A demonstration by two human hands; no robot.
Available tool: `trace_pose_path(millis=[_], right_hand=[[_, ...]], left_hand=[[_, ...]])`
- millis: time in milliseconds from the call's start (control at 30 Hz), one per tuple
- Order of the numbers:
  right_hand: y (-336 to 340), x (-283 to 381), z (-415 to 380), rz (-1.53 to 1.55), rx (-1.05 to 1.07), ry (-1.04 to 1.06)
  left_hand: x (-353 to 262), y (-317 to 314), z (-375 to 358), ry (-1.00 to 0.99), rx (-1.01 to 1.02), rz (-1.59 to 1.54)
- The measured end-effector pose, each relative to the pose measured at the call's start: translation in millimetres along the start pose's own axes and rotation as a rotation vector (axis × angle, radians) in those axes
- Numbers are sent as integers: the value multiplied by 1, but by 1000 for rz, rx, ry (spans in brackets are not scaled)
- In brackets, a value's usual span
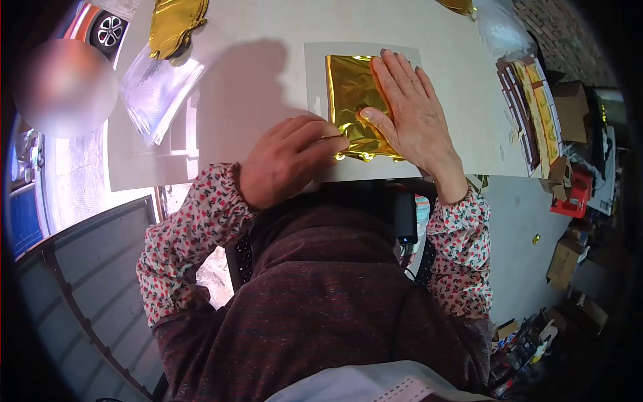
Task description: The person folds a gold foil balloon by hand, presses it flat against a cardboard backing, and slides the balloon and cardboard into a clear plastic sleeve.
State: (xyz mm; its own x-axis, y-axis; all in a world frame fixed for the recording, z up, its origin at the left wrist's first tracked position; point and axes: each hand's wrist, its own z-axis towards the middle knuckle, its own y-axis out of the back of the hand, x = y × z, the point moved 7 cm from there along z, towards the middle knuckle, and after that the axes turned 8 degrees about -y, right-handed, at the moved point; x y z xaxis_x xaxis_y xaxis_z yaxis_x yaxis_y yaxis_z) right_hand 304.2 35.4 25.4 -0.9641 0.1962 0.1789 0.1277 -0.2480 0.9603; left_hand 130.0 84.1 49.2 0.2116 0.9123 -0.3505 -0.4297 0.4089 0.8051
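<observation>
A shiny gold foil sheet (348, 90) lies on a pale grey card (315, 74) on the white table (268, 27). My right hand (408, 110) lies flat on the foil's right part, fingers spread, thumb pressing near the crumpled lower edge. My left hand (288, 157) is closed beside the foil's lower left corner, pinching a thin stick-like tool whose tip touches the foil. What sort of tool it is stays unclear.
A clear plastic bag (157, 90) and a crumpled gold foil piece (174, 23) lie at the table's far left. Stacked gold and brown strips (532, 110) sit at the right edge. Cardboard boxes (569, 258) and clutter cover the floor on the right. A metal railing (94, 281) runs on the left.
</observation>
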Motion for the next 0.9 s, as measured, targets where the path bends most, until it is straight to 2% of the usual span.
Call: trace_pose_path(millis=[233,333,433,733,900], right_hand=[[-1,-2,-1,4,-28,5],[0,-1,-1,13,-33,1],[0,-1,-1,25,-38,3],[0,-1,-2,36,-52,-4],[-1,-2,-2,34,-56,-5]], left_hand=[[5,-5,10,34,-59,-155],[1,-3,14,60,-69,-98],[-11,-8,22,-1,-88,42],[-4,-11,24,103,-15,-159],[-14,-10,23,94,-32,-46]])
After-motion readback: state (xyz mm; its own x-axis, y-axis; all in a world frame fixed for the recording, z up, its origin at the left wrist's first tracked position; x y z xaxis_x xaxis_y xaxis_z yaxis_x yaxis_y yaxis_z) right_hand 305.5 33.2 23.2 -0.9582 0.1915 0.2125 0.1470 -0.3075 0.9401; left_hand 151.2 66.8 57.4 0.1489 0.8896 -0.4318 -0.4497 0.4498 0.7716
